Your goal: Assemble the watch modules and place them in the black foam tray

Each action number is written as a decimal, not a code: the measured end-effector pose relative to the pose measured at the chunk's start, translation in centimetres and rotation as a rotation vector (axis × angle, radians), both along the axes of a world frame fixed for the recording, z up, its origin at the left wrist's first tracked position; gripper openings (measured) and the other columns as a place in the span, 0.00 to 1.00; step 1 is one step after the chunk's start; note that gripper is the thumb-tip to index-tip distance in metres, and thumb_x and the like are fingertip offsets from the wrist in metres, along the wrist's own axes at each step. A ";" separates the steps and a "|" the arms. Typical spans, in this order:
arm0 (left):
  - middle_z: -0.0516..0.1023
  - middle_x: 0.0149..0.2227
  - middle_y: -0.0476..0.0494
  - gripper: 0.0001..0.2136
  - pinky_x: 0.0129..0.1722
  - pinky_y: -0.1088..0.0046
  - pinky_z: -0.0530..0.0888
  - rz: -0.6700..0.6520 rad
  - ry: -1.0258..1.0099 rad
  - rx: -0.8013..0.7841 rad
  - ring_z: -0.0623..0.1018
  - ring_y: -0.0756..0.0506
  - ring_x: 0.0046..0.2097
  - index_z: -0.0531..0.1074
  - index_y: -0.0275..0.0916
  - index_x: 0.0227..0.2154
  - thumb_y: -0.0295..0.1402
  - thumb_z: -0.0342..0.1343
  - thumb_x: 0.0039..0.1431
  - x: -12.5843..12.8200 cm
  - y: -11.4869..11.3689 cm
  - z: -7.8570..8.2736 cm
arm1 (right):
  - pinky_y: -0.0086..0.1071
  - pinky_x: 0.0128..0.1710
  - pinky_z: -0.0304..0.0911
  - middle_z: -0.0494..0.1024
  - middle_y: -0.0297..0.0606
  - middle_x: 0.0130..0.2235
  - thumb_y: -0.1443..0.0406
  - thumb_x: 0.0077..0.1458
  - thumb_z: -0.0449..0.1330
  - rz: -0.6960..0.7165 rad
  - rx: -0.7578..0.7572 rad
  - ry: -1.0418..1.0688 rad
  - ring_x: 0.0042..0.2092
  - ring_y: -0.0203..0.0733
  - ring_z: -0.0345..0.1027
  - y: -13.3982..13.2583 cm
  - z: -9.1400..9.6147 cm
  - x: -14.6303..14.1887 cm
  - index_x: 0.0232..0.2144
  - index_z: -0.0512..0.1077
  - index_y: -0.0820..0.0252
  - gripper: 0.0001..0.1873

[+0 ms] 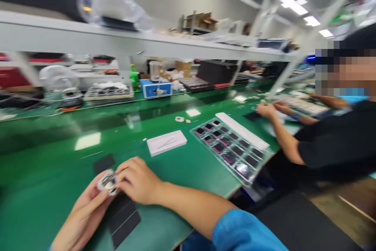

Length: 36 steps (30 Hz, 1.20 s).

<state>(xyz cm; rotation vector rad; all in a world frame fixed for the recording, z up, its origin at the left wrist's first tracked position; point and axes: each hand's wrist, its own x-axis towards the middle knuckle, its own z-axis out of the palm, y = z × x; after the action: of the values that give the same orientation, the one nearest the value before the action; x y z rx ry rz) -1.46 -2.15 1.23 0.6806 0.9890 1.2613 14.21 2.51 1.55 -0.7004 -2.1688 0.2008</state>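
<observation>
My left hand (89, 204) is closed around a small round device (108, 182) with a pale rim and shiny parts inside. The fingertips of my right hand (136, 180) press at its right side; whether they pinch a small part there is too blurred to tell. Beneath both hands, a dark strip (126, 223) with a thin pale line lies on the green mat. Just behind them is a small dark square (103, 163).
A white box (167, 142) and a clear tray of dark square parts (216, 161) lie to the right. Small white pieces (179, 119) sit farther back. A blue box (155, 88) stands beneath the shelf (176, 45). A co-worker (337, 137) works at the right.
</observation>
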 end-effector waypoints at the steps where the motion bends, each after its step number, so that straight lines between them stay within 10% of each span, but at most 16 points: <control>1: 0.76 0.40 0.44 0.23 0.40 0.72 0.74 -0.009 -0.023 0.011 0.75 0.45 0.40 0.71 0.40 0.42 0.31 0.68 0.39 -0.1 -0.2 0.0 | 0.31 0.48 0.59 0.74 0.36 0.39 0.65 0.54 0.59 0.022 -0.018 0.060 0.44 0.36 0.64 -0.1 -0.1 0.0 0.28 0.68 0.59 0.04; 7: 0.77 0.41 0.43 0.20 0.41 0.75 0.73 -0.101 -0.120 0.081 0.76 0.47 0.40 0.71 0.40 0.42 0.30 0.66 0.43 0.1 0.0 0.1 | 0.35 0.45 0.61 0.71 0.40 0.37 0.66 0.56 0.54 -0.056 -0.067 0.232 0.43 0.39 0.64 0.6 1.0 1.8 0.29 0.67 0.59 0.04; 14: 0.77 0.42 0.43 0.21 0.43 0.71 0.72 -0.176 -0.159 0.095 0.76 0.43 0.42 0.71 0.41 0.43 0.30 0.66 0.43 -0.5 -0.3 0.0 | 0.34 0.35 0.59 0.74 0.36 0.25 0.72 0.49 0.56 -0.593 -0.449 -0.056 0.31 0.41 0.68 5.7 2.4 8.1 0.26 0.70 0.59 0.05; 22: 0.76 0.41 0.43 0.20 0.42 0.72 0.72 -0.187 -0.160 0.119 0.76 0.45 0.41 0.72 0.40 0.42 0.29 0.66 0.42 -0.3 -0.1 0.2 | 0.29 0.38 0.63 0.77 0.32 0.31 0.66 0.51 0.57 -0.021 -0.584 0.183 0.34 0.36 0.70 0.3 1.9 2.4 0.28 0.72 0.58 0.04; 36: 0.77 0.37 0.44 0.21 0.38 0.76 0.70 -0.155 -0.067 0.149 0.75 0.47 0.37 0.73 0.41 0.41 0.29 0.67 0.40 -0.3 -0.1 0.1 | 0.34 0.45 0.62 0.78 0.31 0.27 0.67 0.48 0.59 -0.075 -0.531 0.232 0.37 0.39 0.71 -1.3 1.1 1.1 0.24 0.72 0.56 0.04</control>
<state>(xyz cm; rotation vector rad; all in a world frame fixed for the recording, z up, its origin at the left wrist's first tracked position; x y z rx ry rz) -1.79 -2.25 1.37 0.8094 0.7775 1.2204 15.27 1.22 2.62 -0.9955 -1.8694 0.7979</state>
